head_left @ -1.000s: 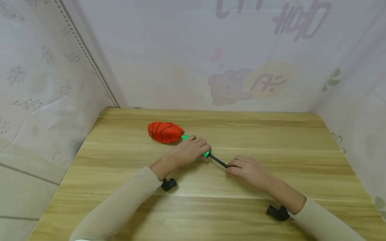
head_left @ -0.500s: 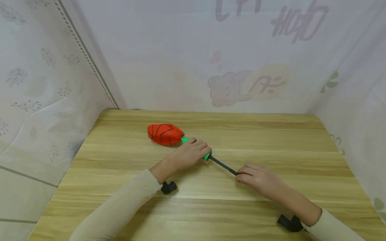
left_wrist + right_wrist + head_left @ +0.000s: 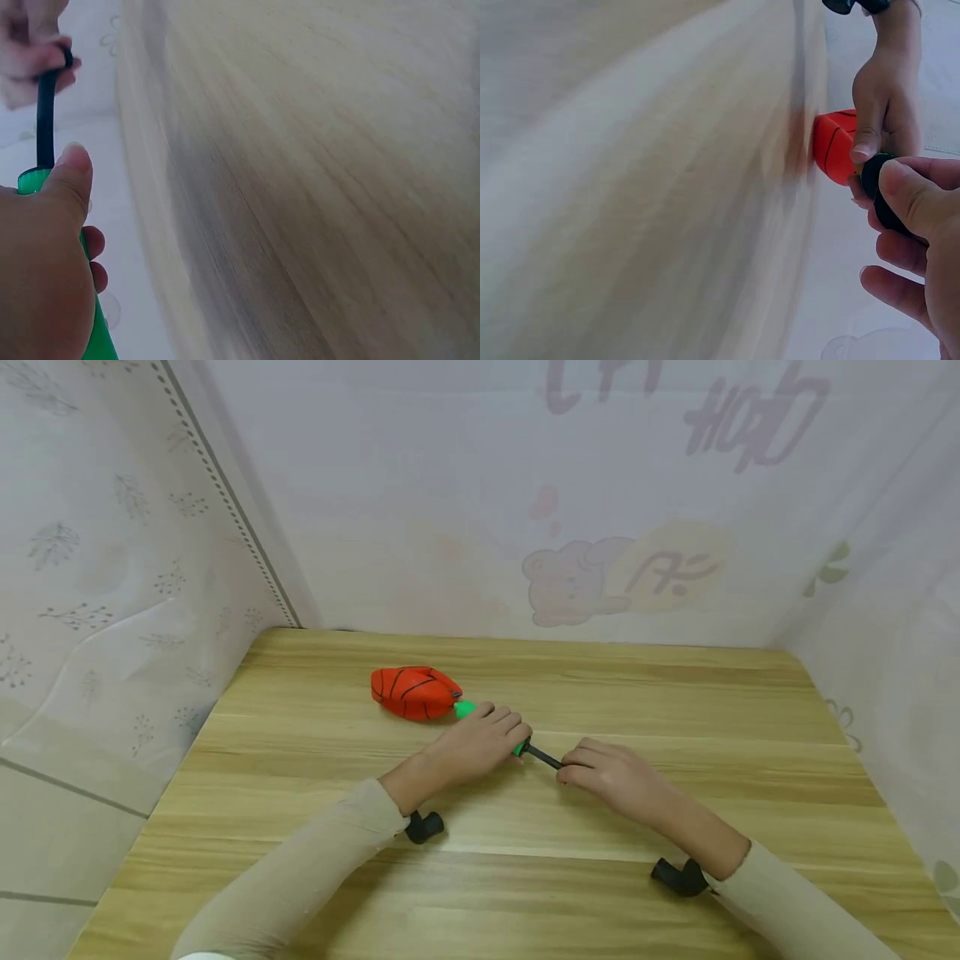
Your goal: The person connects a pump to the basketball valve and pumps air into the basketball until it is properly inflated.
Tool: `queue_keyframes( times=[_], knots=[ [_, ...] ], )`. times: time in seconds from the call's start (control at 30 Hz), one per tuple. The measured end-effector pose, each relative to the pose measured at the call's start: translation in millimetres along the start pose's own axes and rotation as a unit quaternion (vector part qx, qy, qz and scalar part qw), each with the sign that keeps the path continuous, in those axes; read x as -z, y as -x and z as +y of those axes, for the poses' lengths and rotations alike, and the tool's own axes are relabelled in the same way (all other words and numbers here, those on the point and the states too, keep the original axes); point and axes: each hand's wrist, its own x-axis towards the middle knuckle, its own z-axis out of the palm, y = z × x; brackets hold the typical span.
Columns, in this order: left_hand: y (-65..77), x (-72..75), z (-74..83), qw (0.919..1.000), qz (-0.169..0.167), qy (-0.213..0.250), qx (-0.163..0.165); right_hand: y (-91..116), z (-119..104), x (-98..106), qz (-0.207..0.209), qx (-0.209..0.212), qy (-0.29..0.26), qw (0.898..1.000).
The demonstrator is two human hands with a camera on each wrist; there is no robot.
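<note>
A green hand pump [image 3: 465,709] with a black rod [image 3: 545,758] is held slantwise above the table. My left hand [image 3: 480,745] grips its green barrel, thumb along it in the left wrist view. My right hand [image 3: 618,781] holds the black end knob [image 3: 875,174] of the rod between thumb and fingers. At the barrel's far end sits a limp red ball [image 3: 415,693] with black basketball lines, touching the green tip. The ball looks creased and not round. My left hand hides most of the barrel.
The wood-grain table [image 3: 480,902] is bordered by a patterned back wall [image 3: 420,510] and side walls. Black wrist-worn pieces [image 3: 425,827] hang below both wrists, near the tabletop.
My right hand first drew the rod out toward the lower right, then pushed it back toward the barrel, so less rod shows now. The left hand and the ball stay nearly in place.
</note>
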Motion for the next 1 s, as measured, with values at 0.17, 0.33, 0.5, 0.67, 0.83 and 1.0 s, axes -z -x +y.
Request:
queue_keyframes(
  times=[0.17, 0.33, 0.5, 0.67, 0.83, 1.0],
  knots=[
    [-1.7, 1.5, 0.8, 0.9999, -0.011, 0.006, 0.005, -16.0, 5.3, -7.8, -0.007, 0.002, 0.010, 1.000],
    [-2.1, 2.5, -1.7, 0.9995, -0.018, 0.018, 0.017, -24.2, 9.7, -14.2, 0.033, 0.014, 0.004, 0.999],
    [-0.8, 4.5, -5.8, 0.9994, -0.020, 0.025, 0.014, -22.8, 10.5, -13.8, 0.047, 0.013, 0.004, 0.999],
    [1.6, 6.9, -8.4, 0.9993, -0.019, 0.029, 0.012, -11.2, 8.4, -9.0, 0.041, 0.018, 0.009, 0.999],
    [2.6, 8.5, -10.5, 0.9997, -0.012, 0.021, 0.007, 9.0, 1.8, 0.9, 0.036, 0.012, 0.009, 0.999],
    [4.5, 7.6, -9.9, 0.9997, -0.010, 0.022, 0.000, 27.9, -7.2, 11.5, 0.044, 0.017, 0.007, 0.999]
  ],
)
